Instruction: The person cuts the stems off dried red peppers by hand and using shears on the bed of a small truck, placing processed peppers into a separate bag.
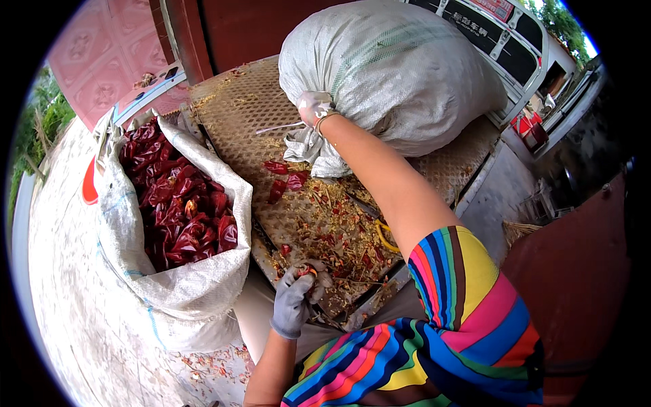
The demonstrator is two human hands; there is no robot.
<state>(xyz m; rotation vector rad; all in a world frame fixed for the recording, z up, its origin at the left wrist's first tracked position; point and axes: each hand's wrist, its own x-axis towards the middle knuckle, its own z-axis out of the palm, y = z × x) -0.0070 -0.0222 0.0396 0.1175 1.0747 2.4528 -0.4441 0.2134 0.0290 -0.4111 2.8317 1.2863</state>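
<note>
My right arm (380, 169) stretches across a metal platform (230, 115) to a big, full white woven sack (407, 74). There my right hand (316, 108) is closed at its gathered mouth, the fingertips partly hidden; loose sack cloth (315, 152) and a thin white string (279, 127) hang close by. In a grey glove, my left hand (291, 298) is curled low over the platform's near edge, a small red chili piece (308, 270) showing between its dirty fingers. Several dried red chili peppers (277, 190) lie between the hands, near a yellow-handled tool (386, 237).
At the left stands an open white woven sack (196, 292) full of dark red chilies (180, 203). Stems, seeds and scraps (339, 237) litter the platform. A white-framed vehicle (502, 41) and a red container (529, 132) are at the far right, a pink tiled wall (102, 54) at the far left.
</note>
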